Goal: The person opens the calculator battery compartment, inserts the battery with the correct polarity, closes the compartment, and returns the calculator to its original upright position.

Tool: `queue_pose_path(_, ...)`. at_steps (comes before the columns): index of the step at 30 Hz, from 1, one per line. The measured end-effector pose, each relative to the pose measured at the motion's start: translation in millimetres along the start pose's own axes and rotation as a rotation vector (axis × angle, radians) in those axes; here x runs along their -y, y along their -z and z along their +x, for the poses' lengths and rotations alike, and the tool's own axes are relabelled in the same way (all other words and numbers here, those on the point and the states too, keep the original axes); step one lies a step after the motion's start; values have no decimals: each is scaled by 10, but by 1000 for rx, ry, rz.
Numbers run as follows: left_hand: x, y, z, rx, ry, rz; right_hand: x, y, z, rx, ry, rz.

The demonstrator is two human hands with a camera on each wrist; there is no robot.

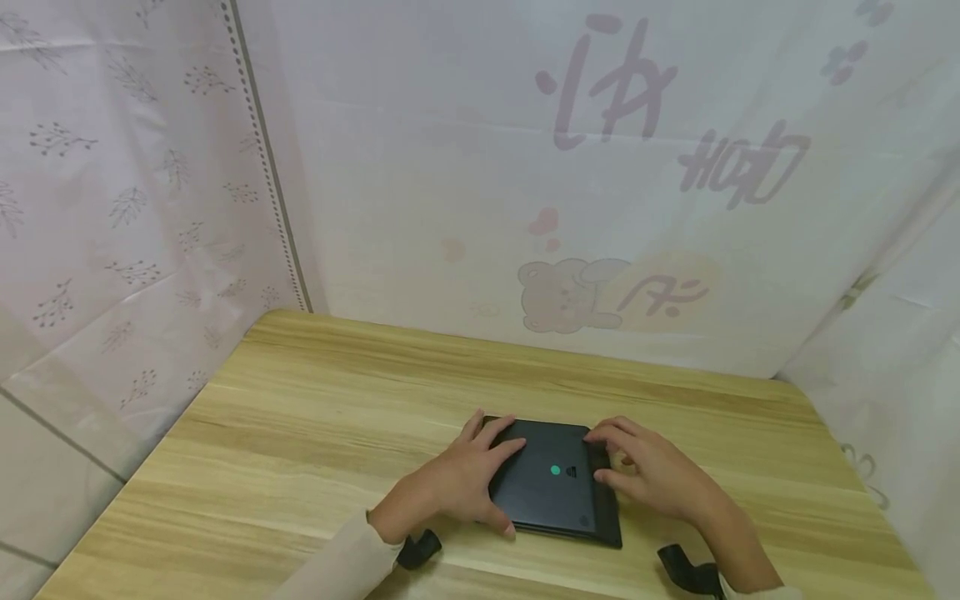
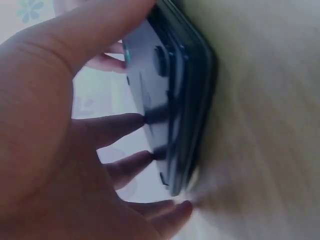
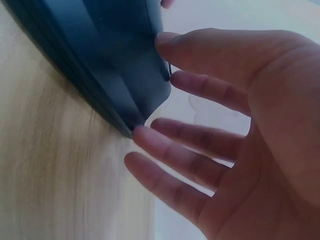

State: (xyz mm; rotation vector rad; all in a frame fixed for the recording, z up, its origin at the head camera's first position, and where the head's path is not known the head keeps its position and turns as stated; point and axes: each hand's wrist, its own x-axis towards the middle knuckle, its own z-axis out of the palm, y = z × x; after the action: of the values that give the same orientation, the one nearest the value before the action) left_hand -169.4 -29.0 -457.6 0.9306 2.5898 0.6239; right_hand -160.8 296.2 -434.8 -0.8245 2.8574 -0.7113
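Note:
A flat black device [image 1: 540,492] with rounded corners lies on the wooden table. A small green dot [image 1: 555,470] and a little slotted latch [image 1: 572,472] mark its upper face. My left hand [image 1: 463,477] spans its left end, thumb along the near edge and spread fingers reaching over the face to the far edge. In the left wrist view, the device's layered side and a round foot [image 2: 160,61] show below the thumb. At the raised right edge, my right hand [image 1: 654,468] touches with thumb and fingertips, which sit apart along the rim in the right wrist view.
The wood-grain table [image 1: 300,417] extends around the device. Pale printed curtains [image 1: 420,167] hang behind it and at both sides. Black straps or mounts [image 1: 686,573] sit at both wrists, close to the tabletop.

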Motion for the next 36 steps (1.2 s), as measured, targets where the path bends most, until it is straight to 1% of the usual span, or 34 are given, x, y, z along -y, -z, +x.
queue_pose_path(5,-133,0,-51,16,47,123,-14,-14,-1,16,-96,60)
queue_pose_path(9,-241,-20,-68,24,68,230,-34,-32,9,33,-147,104)
queue_pose_path(14,-345,-39,-77,25,82,279,-45,-44,23,34,-156,133)
queue_pose_path(18,-387,-44,-82,10,84,324,-41,-51,24,19,-128,153)
queue_pose_path(20,-399,-47,-84,-4,70,353,-32,-52,21,12,-132,166)
queue_pose_path(26,-401,-39,-74,-68,-20,456,-8,-40,8,-7,-146,216)
queue_pose_path(28,-393,-34,-67,-76,-39,481,-3,-39,6,-16,-152,230)
queue_pose_path(32,-380,-31,-62,-86,-53,506,0,-42,8,-38,-177,251)
queue_pose_path(36,-379,-36,-59,-90,-48,504,15,-40,0,-44,-215,292)
